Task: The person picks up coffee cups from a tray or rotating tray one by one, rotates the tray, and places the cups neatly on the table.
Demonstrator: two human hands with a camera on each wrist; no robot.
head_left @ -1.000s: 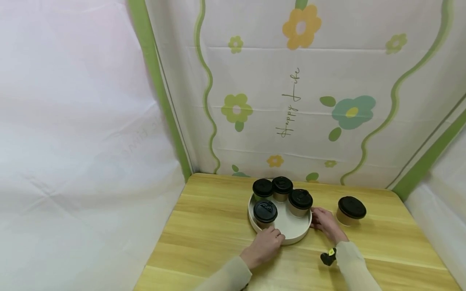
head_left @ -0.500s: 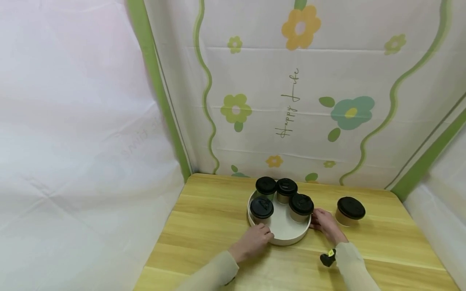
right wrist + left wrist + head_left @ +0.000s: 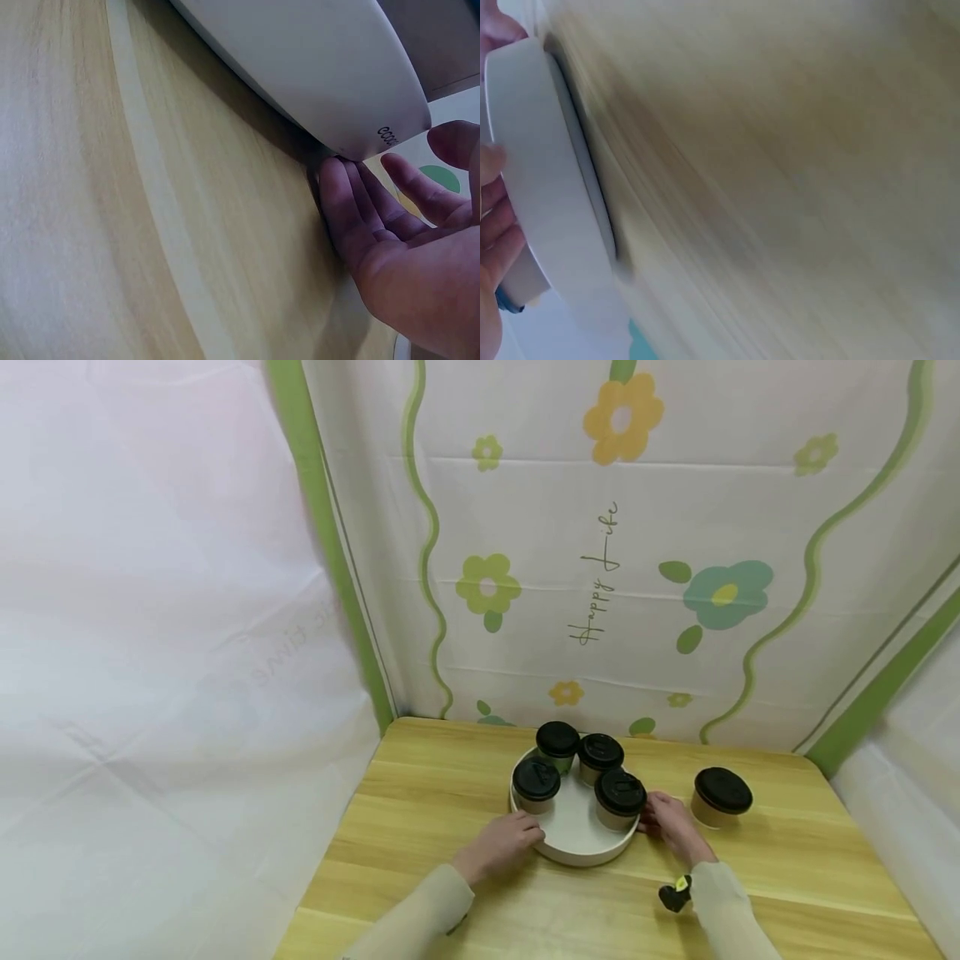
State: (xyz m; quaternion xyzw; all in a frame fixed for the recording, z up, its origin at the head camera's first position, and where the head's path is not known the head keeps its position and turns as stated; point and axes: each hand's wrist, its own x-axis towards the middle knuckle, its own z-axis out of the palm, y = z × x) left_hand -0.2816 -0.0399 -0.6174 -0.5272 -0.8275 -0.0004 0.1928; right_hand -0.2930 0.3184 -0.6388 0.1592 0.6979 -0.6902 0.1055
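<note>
A round white turntable tray [image 3: 576,837] stands on the wooden table with several paper cups in it, all under black lids. One cup [image 3: 536,781] is at its left side, a green-bodied one [image 3: 557,743] behind that, another [image 3: 600,756] at the back right, and one [image 3: 620,797] on the right. My left hand [image 3: 498,845] pinches the rim at the front left; in the left wrist view the thumb lies against the outer wall [image 3: 544,142]. My right hand [image 3: 673,825] touches the low right side of the tray with loosely extended fingers [image 3: 341,195].
To the right of my right hand, another black-lidded cup [image 3: 722,793] stands on the table [image 3: 420,810]. A white flower-printed curtain [image 3: 540,527] hangs right behind the table, and white fabric [image 3: 172,652] closes off the left side.
The tray and its cups have turned clockwise as seen from above. My left hand has moved left along the front rim, while my right hand has stayed at the right side.
</note>
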